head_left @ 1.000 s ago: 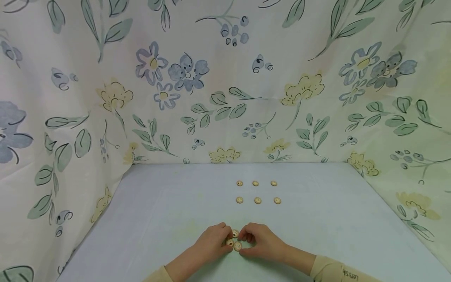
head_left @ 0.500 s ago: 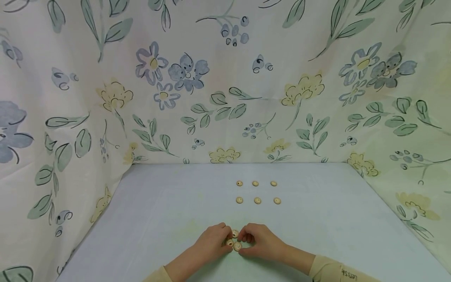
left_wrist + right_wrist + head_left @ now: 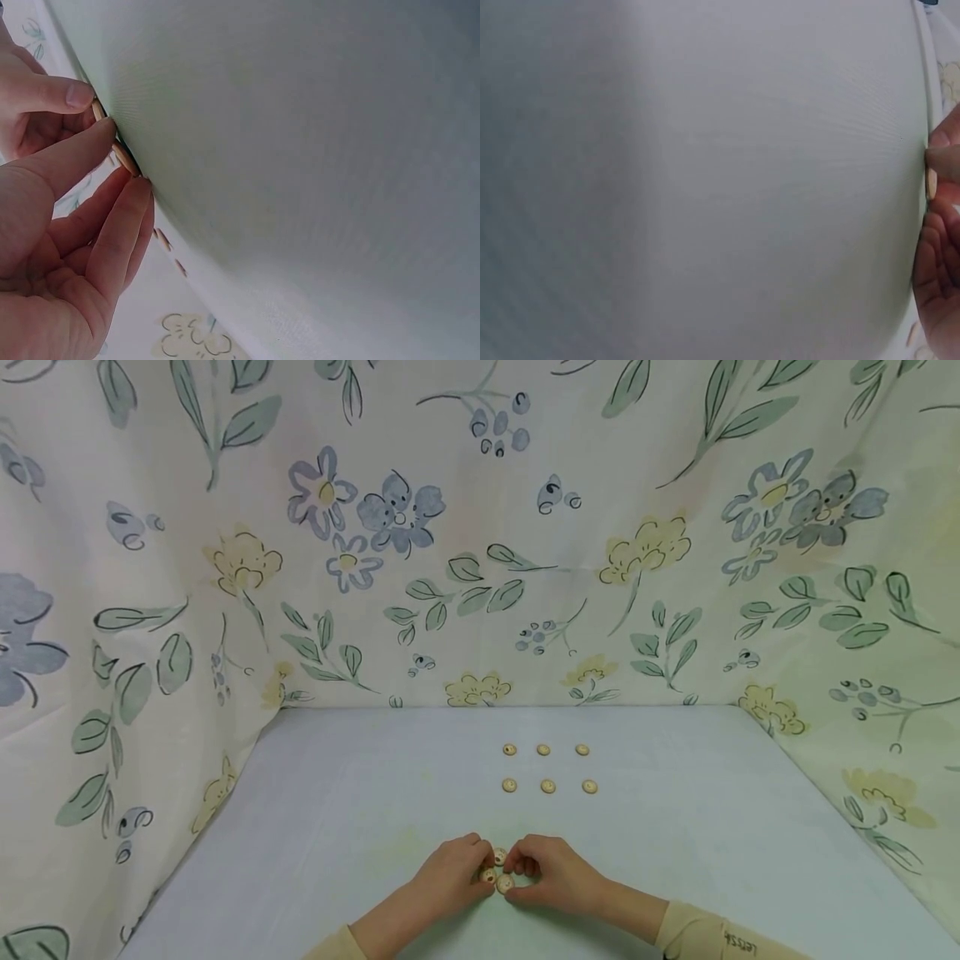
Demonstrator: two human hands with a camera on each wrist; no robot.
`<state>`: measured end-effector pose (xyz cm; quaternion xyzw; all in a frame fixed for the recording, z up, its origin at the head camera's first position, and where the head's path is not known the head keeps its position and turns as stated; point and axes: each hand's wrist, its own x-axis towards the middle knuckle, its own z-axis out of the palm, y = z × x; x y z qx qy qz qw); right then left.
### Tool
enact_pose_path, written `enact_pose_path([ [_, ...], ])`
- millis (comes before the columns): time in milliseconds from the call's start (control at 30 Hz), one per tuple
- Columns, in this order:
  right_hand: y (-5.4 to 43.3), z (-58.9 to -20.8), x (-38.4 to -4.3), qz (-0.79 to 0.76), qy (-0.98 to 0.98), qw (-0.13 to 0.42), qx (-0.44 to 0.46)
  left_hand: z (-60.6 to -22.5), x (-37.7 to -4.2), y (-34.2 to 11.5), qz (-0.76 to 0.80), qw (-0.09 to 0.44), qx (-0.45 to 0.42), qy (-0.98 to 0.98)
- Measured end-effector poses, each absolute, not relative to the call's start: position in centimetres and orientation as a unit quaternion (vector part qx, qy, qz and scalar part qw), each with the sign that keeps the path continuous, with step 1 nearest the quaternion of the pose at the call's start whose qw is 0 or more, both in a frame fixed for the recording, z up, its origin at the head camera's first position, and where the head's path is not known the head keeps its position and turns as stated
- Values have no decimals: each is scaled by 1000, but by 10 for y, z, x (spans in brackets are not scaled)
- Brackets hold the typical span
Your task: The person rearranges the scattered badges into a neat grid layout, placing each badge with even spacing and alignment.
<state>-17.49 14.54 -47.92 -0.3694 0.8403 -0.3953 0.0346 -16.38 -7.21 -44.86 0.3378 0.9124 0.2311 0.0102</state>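
Three round wooden buttons lie grouped at the near middle of the table in the head view. My left hand [image 3: 453, 872] pinches the left wooden button [image 3: 488, 876] between thumb and fingers; in the left wrist view this button [image 3: 125, 157] shows edge-on. The right hand [image 3: 558, 878] has its thumb and curled fingers at the nearest wooden button [image 3: 505, 884], seen edge-on as a button [image 3: 931, 184] in the right wrist view. The third button [image 3: 499, 857] lies just beyond, between the two index fingers, partly hidden by them.
Farther back, several more wooden buttons [image 3: 548, 786] lie in two rows on the white-covered table [image 3: 360, 777]. A floral curtain [image 3: 465, 635] hangs behind the table and along both sides.
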Motion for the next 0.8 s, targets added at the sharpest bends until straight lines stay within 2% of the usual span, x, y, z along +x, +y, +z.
enact_pose_path([
  [800, 142, -479, -174, -352, 853, 2, -386, -450, -165, -73, 236, -6, 348, 907],
])
